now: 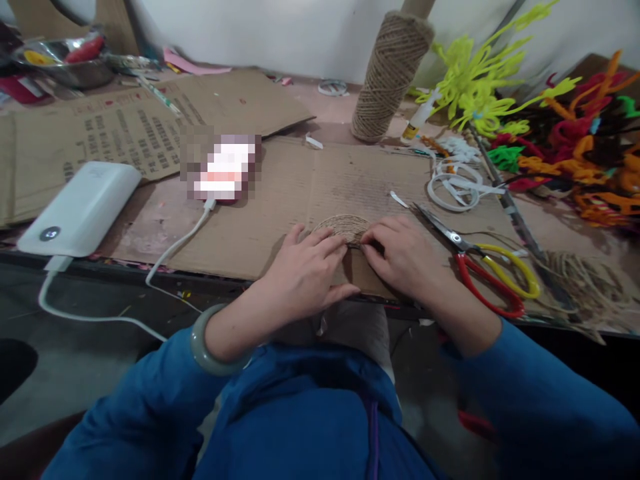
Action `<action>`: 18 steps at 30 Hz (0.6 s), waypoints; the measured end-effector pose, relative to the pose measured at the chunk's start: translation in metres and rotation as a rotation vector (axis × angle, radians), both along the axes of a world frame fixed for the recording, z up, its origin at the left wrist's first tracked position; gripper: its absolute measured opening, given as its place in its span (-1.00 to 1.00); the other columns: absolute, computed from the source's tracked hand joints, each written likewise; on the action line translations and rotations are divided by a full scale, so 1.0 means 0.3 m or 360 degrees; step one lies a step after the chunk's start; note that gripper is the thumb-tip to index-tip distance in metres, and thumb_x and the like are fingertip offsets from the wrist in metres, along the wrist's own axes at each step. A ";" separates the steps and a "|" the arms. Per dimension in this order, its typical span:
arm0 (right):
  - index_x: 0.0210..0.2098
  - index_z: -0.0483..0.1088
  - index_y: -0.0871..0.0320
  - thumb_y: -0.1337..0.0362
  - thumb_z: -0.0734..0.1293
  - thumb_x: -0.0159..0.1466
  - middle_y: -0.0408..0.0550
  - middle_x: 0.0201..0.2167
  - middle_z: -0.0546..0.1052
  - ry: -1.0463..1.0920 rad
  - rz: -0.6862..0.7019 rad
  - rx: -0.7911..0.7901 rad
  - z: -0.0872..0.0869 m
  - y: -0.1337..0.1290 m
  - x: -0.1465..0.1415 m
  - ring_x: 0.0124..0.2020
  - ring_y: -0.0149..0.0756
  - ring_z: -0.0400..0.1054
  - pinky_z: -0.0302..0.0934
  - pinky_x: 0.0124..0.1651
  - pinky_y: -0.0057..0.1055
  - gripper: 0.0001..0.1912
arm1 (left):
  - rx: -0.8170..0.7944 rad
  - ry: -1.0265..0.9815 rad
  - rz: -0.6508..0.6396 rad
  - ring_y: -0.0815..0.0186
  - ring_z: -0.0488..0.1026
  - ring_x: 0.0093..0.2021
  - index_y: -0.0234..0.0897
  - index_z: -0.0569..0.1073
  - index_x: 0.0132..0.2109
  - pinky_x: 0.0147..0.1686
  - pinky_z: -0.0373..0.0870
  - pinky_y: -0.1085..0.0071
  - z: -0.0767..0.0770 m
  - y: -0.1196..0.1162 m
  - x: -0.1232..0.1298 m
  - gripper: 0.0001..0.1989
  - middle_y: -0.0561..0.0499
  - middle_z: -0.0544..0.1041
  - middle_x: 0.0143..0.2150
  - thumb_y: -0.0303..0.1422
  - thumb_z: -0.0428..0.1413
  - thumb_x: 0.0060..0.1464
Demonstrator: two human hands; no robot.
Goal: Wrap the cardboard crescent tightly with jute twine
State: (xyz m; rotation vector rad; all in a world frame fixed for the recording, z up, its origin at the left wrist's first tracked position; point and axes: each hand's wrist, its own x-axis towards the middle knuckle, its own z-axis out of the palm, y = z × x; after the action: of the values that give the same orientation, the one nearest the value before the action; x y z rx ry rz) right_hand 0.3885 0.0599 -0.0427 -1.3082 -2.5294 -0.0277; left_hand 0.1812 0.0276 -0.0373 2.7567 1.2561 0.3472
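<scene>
- One twine coil (349, 224) is laid on cardboard (300, 177), steadied by the left hand (306, 268), fingers spread.
- Its edge is pinched between the right hand's (399, 252) narrowed fingertips.
- Coiling seems underway; even, flat guidance is called for.

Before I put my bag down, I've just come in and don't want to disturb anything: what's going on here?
A person in blue sleeves has both hands at a flat coil of twine on the cardboard. The left hand is spread over its left side; the right hand has its fingertips at the right edge. Scissors lie right of that hand, a twine spool stands farther back, and a phone and power bank lie to the left.
</scene>
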 end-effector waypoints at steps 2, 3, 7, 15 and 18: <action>-0.34 0.47 0.17 0.33 0.22 0.28 0.05 -0.35 0.51 0.0031 0.0001 0.0003 -0.006 0.002 0.005 -0.22 -0.10 0.34 0.23 -0.08 -0.18 -0.82 | -0.0004 0.0011 -0.0011 -0.05 0.31 0.26 -0.45 0.41 0.15 0.21 0.14 -0.16 0.009 0.001 0.002 -0.43 -0.27 0.47 0.20 -0.05 0.04 0.23; -0.34 0.47 0.17 0.33 0.22 0.28 0.05 -0.36 0.51 0.0050 0.0003 0.0012 -0.010 0.003 0.007 -0.23 -0.10 0.34 0.23 -0.08 -0.18 -0.82 | -0.0007 0.0022 -0.0015 -0.04 0.32 0.25 -0.44 0.41 0.15 0.21 0.13 -0.16 0.014 0.003 0.003 -0.44 -0.27 0.47 0.19 -0.05 0.04 0.23; -0.35 0.47 0.16 0.33 0.23 0.27 0.04 -0.36 0.51 0.0068 -0.0002 0.0035 -0.016 0.008 0.010 -0.23 -0.11 0.35 0.23 -0.07 -0.18 -0.82 | -0.0003 0.0087 -0.0030 -0.04 0.25 0.31 -0.42 0.37 0.20 0.26 0.07 -0.14 0.035 0.015 0.011 -0.45 -0.27 0.40 0.26 -0.09 0.02 0.26; -0.34 0.46 0.18 0.34 0.22 0.27 0.05 -0.36 0.50 0.0123 -0.0002 0.0012 -0.018 0.009 0.009 -0.21 -0.11 0.34 0.22 -0.07 -0.19 -0.82 | -0.0094 0.0143 -0.0165 0.01 0.18 0.36 -0.48 0.38 0.19 0.26 0.13 -0.02 0.023 0.040 0.029 -0.40 -0.26 0.36 0.29 -0.04 -0.01 0.26; -0.34 0.45 0.18 0.33 0.22 0.26 0.05 -0.36 0.50 0.0109 -0.0016 -0.0033 -0.020 0.012 0.006 -0.21 -0.10 0.33 0.22 -0.08 -0.19 -0.83 | -0.0088 0.0134 -0.0162 0.00 0.21 0.34 -0.47 0.38 0.19 0.25 0.14 -0.02 0.018 0.039 0.028 -0.40 -0.27 0.37 0.28 -0.03 0.01 0.25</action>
State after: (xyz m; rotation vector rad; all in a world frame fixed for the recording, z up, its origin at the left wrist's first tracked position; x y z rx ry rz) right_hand 0.3902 0.0634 -0.0487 -1.3071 -2.4723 0.0403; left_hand 0.1897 0.0392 -0.0319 2.8015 1.1188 0.1864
